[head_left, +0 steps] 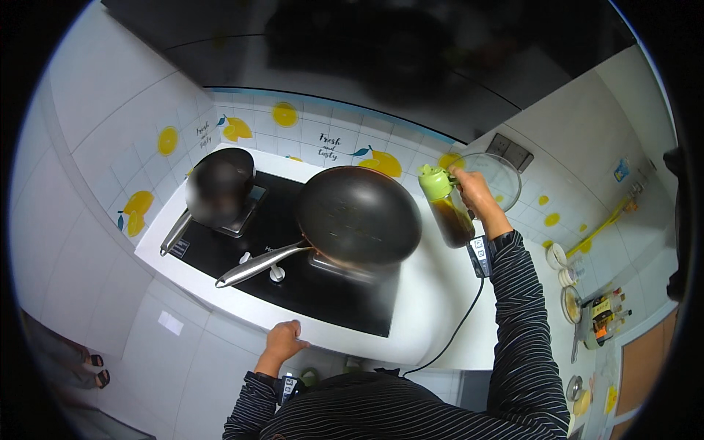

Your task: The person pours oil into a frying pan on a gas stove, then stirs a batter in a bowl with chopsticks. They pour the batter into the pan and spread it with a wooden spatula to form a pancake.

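Firstly, below the large pan [359, 216]: a left hand [284, 343], fingers curled by the counter [282, 312] edge; whether anything is held, or the edge touched, cannot be told. Item: the large pan itself, set over the cooktop [359, 308], by which the burner zone beneath is mostly hidden. Just right of the pan: a green-topped bottle [451, 220], part-filled with dark liquid, gripped at its handle by a right hand [475, 192], fingers closed around it; whether its base is rested on the counter cannot be made out. Left of the pan: a smaller pan [235, 165], its inside blurred. Behind the bottle, to the pan's right: a clear lid [507, 183], partly covered by the right hand. Farther right of the pan: assorted condiment bottles [605, 319], their shapes hard to separate. Beyond the pan: a glossy dark panel [440, 59], cut off above.
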Motion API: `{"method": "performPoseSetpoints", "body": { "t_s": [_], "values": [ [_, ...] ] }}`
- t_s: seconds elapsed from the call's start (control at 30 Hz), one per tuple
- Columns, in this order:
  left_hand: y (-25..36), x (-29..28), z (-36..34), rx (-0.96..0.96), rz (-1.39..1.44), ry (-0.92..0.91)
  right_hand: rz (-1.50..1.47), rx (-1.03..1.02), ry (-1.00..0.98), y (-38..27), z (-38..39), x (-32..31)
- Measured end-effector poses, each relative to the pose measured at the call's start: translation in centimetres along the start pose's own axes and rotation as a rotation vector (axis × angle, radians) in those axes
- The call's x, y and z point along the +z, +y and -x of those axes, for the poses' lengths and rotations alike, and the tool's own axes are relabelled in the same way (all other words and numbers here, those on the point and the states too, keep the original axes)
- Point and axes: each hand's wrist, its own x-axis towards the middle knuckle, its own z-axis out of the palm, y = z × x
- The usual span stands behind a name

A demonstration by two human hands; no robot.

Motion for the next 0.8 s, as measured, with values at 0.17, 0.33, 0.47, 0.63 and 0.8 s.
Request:
{"method": "performPoseSetpoints", "body": {
  "t_s": [0.17,0.33,0.47,0.63,0.8],
  "values": [
    [0.0,0.1,0.0,-0.028,-0.01,-0.032,-0.273,0.091,0.015,-1.2,0.2,0.2],
    [-1.0,0.5,0.0,0.058,0.03,0.0,-0.507,0.057,-0.021,-0.9,0.7,0.0],
    [-1.0,-0.2,1.0,-0.142,0.442,0.035,-0.734,-0.023,-0.012,0.0,0.7,0.4],
    [-2.6,-3.0,3.1,-0.233,0.869,0.556,-0.835,-0.005,0.0,1.3,-0.3,1.0],
    [-7.6,-13.7,7.3,-0.555,1.108,1.139,-0.813,-0.05,-0.003,2.6,-1.1,1.3]
  ]
}}
